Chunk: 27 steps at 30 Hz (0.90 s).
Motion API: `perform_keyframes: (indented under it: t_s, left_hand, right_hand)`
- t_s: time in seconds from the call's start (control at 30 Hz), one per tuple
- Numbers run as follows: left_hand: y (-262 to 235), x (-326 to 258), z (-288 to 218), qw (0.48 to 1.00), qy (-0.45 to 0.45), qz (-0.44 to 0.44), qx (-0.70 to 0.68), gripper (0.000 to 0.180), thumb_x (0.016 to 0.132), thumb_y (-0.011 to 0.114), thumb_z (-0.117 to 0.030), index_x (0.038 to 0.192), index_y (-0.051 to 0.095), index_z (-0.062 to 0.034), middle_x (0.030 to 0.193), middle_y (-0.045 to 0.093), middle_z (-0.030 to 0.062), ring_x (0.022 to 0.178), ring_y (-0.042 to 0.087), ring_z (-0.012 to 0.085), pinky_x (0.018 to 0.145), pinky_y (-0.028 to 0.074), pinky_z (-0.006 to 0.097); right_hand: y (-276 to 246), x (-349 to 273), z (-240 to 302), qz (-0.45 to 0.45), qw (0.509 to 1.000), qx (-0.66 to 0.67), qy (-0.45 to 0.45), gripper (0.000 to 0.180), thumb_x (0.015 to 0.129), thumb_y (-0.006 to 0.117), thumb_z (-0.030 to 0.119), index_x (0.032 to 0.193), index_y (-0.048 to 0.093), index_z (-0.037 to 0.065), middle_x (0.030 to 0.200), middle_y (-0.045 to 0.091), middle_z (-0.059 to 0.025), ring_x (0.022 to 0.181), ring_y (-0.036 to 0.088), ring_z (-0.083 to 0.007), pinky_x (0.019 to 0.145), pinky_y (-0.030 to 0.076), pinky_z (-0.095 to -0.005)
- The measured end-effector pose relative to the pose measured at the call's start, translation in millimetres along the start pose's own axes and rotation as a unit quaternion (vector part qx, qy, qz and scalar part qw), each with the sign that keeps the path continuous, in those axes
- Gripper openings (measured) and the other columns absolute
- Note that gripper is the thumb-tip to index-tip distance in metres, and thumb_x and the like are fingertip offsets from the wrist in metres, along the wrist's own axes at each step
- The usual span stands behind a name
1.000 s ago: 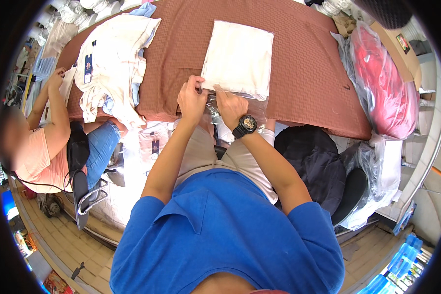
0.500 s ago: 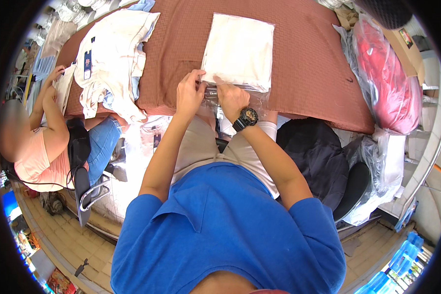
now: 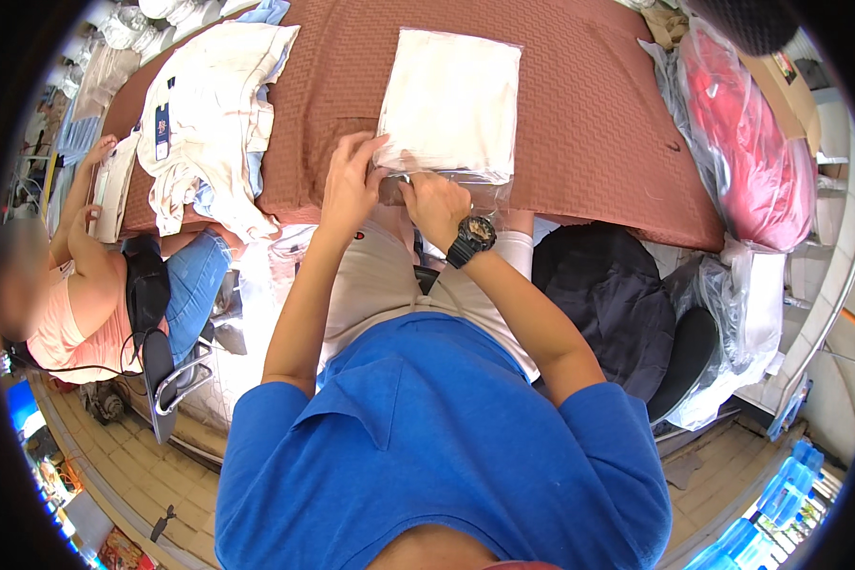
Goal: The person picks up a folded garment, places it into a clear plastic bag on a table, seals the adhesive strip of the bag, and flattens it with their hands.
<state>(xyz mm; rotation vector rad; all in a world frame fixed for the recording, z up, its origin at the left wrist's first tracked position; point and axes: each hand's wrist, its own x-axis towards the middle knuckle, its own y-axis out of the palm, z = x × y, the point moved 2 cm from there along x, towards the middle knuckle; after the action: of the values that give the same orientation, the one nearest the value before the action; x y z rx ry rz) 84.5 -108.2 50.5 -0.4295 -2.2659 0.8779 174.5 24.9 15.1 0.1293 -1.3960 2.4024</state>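
Note:
A folded cream garment [image 3: 451, 100] lies flat inside a clear plastic bag on the brown cloth-covered table. The bag's loose open-looking end [image 3: 489, 193] faces me and hangs over the table's near edge. My left hand [image 3: 351, 180] is at the bag's lower left corner, its fingertips over the edge and the thumb tucked in, pinching the plastic. Beside it, my right hand [image 3: 437, 204], with a black watch [image 3: 471, 239] on the wrist, is curled around the near flap of the plastic. Its fingertips are partly hidden.
Left on the table, cream garments with a dark tag [image 3: 161, 130] are heaped over light blue cloth. A co-worker [image 3: 76, 313] sits there, hands on a folded pale garment [image 3: 114, 190]. At right are red cloth in clear plastic [image 3: 736, 142], a cardboard box [image 3: 779, 90] and a black covered seat [image 3: 603, 304].
The bagged garment has shifted slightly left in view along with both my hands. My right hand has moved a little along the flap toward the left one. The co-worker's lower hand has moved.

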Motion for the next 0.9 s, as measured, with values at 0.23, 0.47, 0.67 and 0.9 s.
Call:
perform_keyframes:
  t_s: [0.23, 0.47, 0.67, 0.9]
  left_hand:
    - [6, -17, 39, 0.989, -0.072, 0.057, -0.117, 0.027, 0.085, 0.07, 0.008, 0.107, 0.077, -0.0061, 0.115, 0.066, 0.0068, 0.09, 0.067, 0.019, 0.07, 0.055, 0.03]
    - [1, -13, 32, 0.992, -0.038, 0.06, -0.104, 0.019, 0.086, 0.065, 0.01, 0.098, 0.074, -0.0022, 0.11, 0.067, 0.0081, 0.089, 0.068, 0.0209, 0.068, 0.054, 0.032]
    - [-3, 1, 19, 0.99, 0.065, 0.059, 0.107, 0.018, 0.084, 0.069, 0.002, 0.099, 0.072, -0.0077, 0.111, 0.068, 0.0077, 0.104, 0.064, 0.0273, 0.085, 0.052, 0.038]
    - [10, -2, 5, 0.976, 0.191, 0.085, 0.065, 0.042, 0.083, 0.074, -0.008, 0.124, 0.065, -0.011, 0.133, 0.062, 0.0073, 0.121, 0.058, 0.0305, 0.097, 0.047, 0.042]
  right_hand:
    - [-18, -22, 5, 0.087, 0.989, 0.064, -0.101, 0.036, 0.095, 0.066, 0.025, 0.125, 0.067, 0.004, 0.087, 0.07, -0.0149, 0.073, 0.07, -0.0359, 0.064, 0.057, -0.0462]
    - [-82, -7, -30, -0.094, 0.994, -0.039, -0.041, 0.055, 0.092, 0.072, 0.025, 0.144, 0.058, 0.015, 0.145, 0.053, -0.0148, 0.127, 0.051, -0.0402, 0.104, 0.043, -0.0535]
    - [-58, -28, -89, -0.051, 0.996, -0.05, -0.048, 0.075, 0.088, 0.076, 0.025, 0.155, 0.045, 0.012, 0.157, 0.04, -0.0197, 0.14, 0.038, -0.0464, 0.111, 0.038, -0.0554]
    - [-90, -32, -69, -0.068, 0.995, 0.05, -0.043, 0.07, 0.078, 0.074, 0.007, 0.144, 0.051, 0.007, 0.146, 0.046, -0.0211, 0.127, 0.047, -0.0453, 0.105, 0.043, -0.0531]
